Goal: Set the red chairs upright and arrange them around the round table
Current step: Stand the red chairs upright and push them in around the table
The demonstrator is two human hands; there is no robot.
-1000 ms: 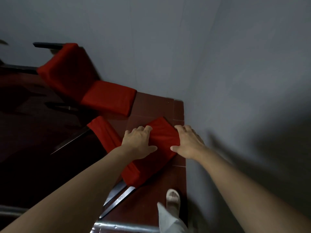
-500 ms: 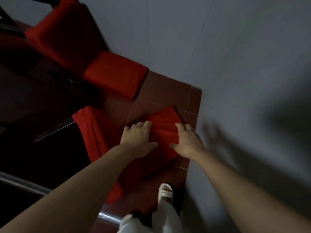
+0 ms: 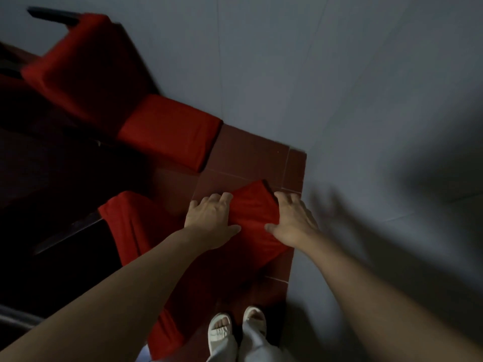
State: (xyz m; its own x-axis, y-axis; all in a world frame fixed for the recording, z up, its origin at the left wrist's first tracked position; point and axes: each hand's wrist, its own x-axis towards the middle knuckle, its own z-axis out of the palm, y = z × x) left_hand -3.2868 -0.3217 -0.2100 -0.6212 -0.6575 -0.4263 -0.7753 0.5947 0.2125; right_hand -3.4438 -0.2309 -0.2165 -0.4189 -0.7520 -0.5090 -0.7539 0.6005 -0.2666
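Note:
A red padded chair [image 3: 252, 212] is right below me, tilted, its backrest top toward the wall corner. My left hand [image 3: 209, 218] grips the left edge of that backrest, fingers curled over it. My right hand [image 3: 292, 220] grips the right edge the same way. The chair's red seat [image 3: 125, 226] extends down-left, with a dark leg beside it. A second red chair [image 3: 156, 126] lies on its side against the wall at the upper left. The round table is not in view.
Grey walls [image 3: 339, 87] meet in a corner close on the right. The floor is dark red tile [image 3: 248, 158]. My feet in white sandals [image 3: 235, 327] stand just below the held chair. A metal bar [image 3: 15, 320] shows at the lower left.
Both hands kept their hold on the backrest while the chair rose and swung toward me. My feet have stepped in under it, and the view has tilted downward.

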